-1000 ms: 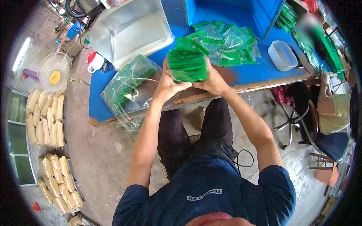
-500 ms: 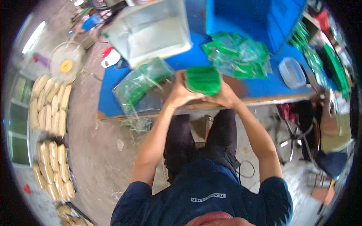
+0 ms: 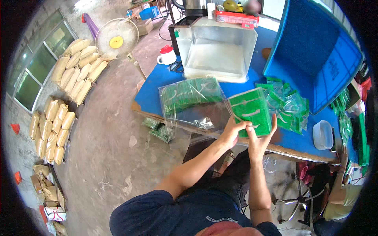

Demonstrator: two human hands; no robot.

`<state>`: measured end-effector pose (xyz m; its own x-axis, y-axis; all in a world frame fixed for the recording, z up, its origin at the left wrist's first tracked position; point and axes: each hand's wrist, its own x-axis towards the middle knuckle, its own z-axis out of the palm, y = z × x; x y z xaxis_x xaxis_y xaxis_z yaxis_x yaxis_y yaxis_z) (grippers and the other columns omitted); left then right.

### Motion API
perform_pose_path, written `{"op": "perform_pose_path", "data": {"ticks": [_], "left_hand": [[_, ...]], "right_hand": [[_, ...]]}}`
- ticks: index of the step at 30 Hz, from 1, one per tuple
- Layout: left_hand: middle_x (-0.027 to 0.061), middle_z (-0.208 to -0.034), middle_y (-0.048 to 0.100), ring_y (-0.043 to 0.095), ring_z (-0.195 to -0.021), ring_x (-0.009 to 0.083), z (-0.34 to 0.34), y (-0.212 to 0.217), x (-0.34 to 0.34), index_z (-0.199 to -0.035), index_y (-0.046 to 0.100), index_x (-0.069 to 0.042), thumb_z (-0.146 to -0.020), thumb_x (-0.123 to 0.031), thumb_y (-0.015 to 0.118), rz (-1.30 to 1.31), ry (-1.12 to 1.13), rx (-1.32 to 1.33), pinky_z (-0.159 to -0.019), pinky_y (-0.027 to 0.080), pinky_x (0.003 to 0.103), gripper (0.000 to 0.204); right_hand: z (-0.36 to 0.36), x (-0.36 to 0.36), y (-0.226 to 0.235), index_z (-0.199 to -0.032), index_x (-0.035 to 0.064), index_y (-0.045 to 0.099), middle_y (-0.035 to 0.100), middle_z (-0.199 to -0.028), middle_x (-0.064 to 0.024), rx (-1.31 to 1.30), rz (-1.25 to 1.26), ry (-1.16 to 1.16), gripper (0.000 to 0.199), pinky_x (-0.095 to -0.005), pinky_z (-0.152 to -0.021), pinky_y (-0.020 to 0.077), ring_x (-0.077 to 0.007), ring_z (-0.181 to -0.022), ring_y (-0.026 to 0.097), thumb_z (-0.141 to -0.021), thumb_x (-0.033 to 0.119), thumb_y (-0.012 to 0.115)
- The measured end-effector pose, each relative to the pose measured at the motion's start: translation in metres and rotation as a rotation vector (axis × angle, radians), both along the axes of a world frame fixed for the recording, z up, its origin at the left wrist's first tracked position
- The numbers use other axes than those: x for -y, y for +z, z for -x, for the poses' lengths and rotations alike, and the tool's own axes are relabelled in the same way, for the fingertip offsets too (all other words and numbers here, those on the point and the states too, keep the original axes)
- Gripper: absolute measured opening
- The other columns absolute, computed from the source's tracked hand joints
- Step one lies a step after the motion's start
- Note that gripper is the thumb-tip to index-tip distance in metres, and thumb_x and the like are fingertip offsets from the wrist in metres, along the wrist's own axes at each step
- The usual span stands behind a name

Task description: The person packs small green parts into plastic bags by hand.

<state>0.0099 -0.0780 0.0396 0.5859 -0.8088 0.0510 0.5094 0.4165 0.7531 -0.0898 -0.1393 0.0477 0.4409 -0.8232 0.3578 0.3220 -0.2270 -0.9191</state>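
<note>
Between my hands is a stack of flat green packets point(image 3: 252, 106), its printed top face turned up toward me. My left hand point(image 3: 231, 133) grips its lower left corner, thumb on top. My right hand point(image 3: 260, 142) closes on the near edge, fingers along the right side and the thumb close to the left one. Left of the stack, a large transparent plastic bag point(image 3: 199, 122) lies on the table's near edge with a row of green packets point(image 3: 193, 94) inside. Beyond my right hand, loose green packets point(image 3: 289, 105) are heaped on the blue table.
A tilted blue crate point(image 3: 305, 51) stands behind the heap. A metal-lined box point(image 3: 218, 49), a red-lidded white jug point(image 3: 167, 56) and a transparent tub point(image 3: 323, 135) are on the table point(image 3: 151, 88). Left are a fan point(image 3: 117, 39) and stacked tan sacks point(image 3: 53, 129). Another person's arm point(image 3: 338, 185) is at right.
The view has swung left. The green stack was held by its sides with its edges facing me; now its top face shows, and both hands grip the near end.
</note>
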Motion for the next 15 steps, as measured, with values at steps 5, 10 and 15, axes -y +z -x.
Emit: {"op": "perform_pose_path", "data": {"ticks": [5, 10, 15], "left_hand": [[0.0060, -0.120, 0.062, 0.059, -0.109, 0.0207, -0.006, 0.007, -0.014, -0.126, 0.058, -0.008, -0.094, -0.037, 0.059, 0.166, 0.333, -0.216, -0.096, 0.048, 0.039, 0.043], [0.0082, -0.119, 0.055, 0.055, -0.108, 0.0210, 0.001, 0.011, -0.019, -0.132, 0.048, -0.008, -0.089, -0.038, 0.070, 0.027, 0.552, -0.219, -0.086, 0.051, 0.039, 0.056], [0.0119, -0.125, 0.052, 0.050, -0.117, 0.0257, -0.030, 0.005, -0.071, -0.134, 0.048, -0.006, -0.084, -0.029, 0.080, -0.300, 0.607, 0.537, -0.101, 0.040, 0.039, 0.063]], "right_hand": [[0.009, -0.009, -0.009, -0.148, 0.0019, 0.026, 0.040, -0.141, -0.0166, -0.172, 0.304, -0.045, 0.101, -0.0405, -0.109, 0.0374, -0.0285, -0.129, 0.044, -0.069, 0.017, 0.089], [0.007, -0.021, -0.005, -0.143, 0.0000, 0.030, 0.041, -0.134, -0.0189, -0.218, 0.372, -0.022, 0.099, -0.0407, -0.106, 0.0401, -0.0305, -0.124, 0.046, -0.068, 0.026, 0.089], [0.046, 0.019, 0.005, -0.145, 0.0025, 0.034, 0.054, -0.130, -0.0119, -0.078, -0.254, 0.228, 0.085, -0.0375, -0.102, 0.0440, -0.0224, -0.117, 0.055, -0.076, 0.019, 0.081]]}}
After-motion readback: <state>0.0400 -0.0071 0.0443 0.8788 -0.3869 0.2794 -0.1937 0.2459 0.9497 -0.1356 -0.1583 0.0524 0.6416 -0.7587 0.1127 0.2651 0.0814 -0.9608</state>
